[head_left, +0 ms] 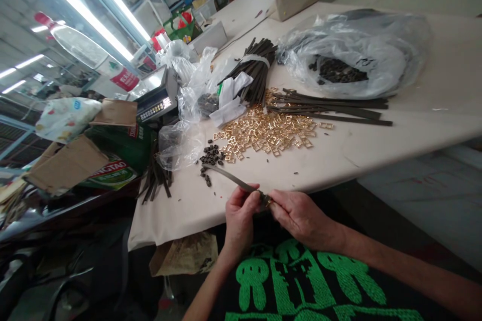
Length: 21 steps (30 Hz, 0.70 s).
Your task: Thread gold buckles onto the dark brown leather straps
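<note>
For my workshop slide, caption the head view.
Left hand and right hand together on a dark strap, gold-coloured rectangular frames heaped on the table beyond.

Bright Metal Shone Among Matt and Glossy Surfaces

The heaped buckles (265,130) looked like polished, gold-coloured metal, hard and shiny. The held strap (231,177) had a matt, smooth face resembling leather or an imitation; the bundled strips (260,71) had a similarly dull finish. The large bag (401,52) was thin, clear plastic, wrinkled and glossy. The bottle (81,44) was clear, shiny plastic. The tabletop (376,147) looked smooth, with a faint sheen. The open carton (66,165) was matt cardboard, and on the shirt's (226,298) black cloth the green pattern (320,281) looked rough.
</note>
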Each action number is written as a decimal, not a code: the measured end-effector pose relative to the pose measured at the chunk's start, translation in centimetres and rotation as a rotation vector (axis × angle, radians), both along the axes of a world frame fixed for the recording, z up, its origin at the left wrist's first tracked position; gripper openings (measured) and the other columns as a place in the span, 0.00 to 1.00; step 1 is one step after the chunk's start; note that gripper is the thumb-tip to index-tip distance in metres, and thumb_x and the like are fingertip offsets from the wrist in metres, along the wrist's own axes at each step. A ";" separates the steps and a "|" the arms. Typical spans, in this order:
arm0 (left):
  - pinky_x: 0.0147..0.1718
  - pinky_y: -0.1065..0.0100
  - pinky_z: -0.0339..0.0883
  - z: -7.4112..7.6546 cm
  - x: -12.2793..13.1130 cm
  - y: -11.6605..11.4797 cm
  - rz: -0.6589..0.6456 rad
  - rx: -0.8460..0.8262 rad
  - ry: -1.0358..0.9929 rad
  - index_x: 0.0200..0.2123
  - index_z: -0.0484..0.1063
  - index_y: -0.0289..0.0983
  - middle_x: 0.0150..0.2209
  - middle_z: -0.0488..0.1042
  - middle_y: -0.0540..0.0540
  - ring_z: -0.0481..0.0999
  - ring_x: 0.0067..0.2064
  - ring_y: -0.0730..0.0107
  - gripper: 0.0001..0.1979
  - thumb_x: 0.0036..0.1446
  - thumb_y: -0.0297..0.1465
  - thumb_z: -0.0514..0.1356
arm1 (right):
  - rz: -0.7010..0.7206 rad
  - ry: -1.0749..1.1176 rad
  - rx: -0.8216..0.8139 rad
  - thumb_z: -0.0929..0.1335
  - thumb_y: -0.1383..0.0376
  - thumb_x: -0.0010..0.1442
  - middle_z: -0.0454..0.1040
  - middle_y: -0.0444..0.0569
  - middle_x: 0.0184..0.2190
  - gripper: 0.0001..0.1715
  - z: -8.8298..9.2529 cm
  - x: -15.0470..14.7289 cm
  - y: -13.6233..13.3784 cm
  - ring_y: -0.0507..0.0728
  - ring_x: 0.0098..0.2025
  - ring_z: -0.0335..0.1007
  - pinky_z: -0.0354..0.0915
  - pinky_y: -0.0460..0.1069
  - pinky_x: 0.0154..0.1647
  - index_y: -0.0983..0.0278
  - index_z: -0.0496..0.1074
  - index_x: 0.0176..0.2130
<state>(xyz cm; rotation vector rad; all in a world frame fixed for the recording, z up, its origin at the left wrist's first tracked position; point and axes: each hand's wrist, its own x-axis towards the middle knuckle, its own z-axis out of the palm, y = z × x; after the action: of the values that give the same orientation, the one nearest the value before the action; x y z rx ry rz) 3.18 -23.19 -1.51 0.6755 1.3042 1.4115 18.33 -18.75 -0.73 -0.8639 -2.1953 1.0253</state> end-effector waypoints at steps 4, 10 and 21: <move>0.29 0.74 0.62 0.6 0.1 0.1 -0.063 -0.009 0.037 0.36 0.78 0.36 0.26 0.72 0.51 0.66 0.27 0.76 0.09 0.52 0.34 0.69 | 0.039 0.008 -0.056 0.56 0.66 0.66 0.69 0.45 0.23 0.14 -0.2 0.0 -0.2 0.53 0.25 0.65 0.59 0.48 0.28 0.61 0.62 0.30; 0.37 0.69 0.67 2.2 -0.6 0.3 -0.047 0.160 0.306 0.33 0.82 0.38 0.34 0.74 0.46 0.73 0.36 0.68 0.06 0.51 0.32 0.69 | 0.110 0.074 -0.167 0.58 0.66 0.67 0.73 0.47 0.27 0.12 0.2 0.4 0.7 0.54 0.29 0.69 0.65 0.48 0.31 0.62 0.67 0.34; 0.38 0.65 0.69 3.1 -1.2 -0.5 -0.097 0.242 0.583 0.40 0.83 0.41 0.32 0.78 0.42 0.76 0.35 0.63 0.09 0.59 0.34 0.63 | 0.033 0.050 -0.263 0.69 0.54 0.57 0.81 0.50 0.38 0.15 -2.7 0.7 2.3 0.64 0.41 0.78 0.76 0.50 0.37 0.58 0.76 0.42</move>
<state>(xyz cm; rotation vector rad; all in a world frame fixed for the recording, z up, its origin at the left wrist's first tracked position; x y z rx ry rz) 2.01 -23.72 1.59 1.3706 1.5233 1.3530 19.07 -16.48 -3.40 -0.9071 -2.0685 1.3592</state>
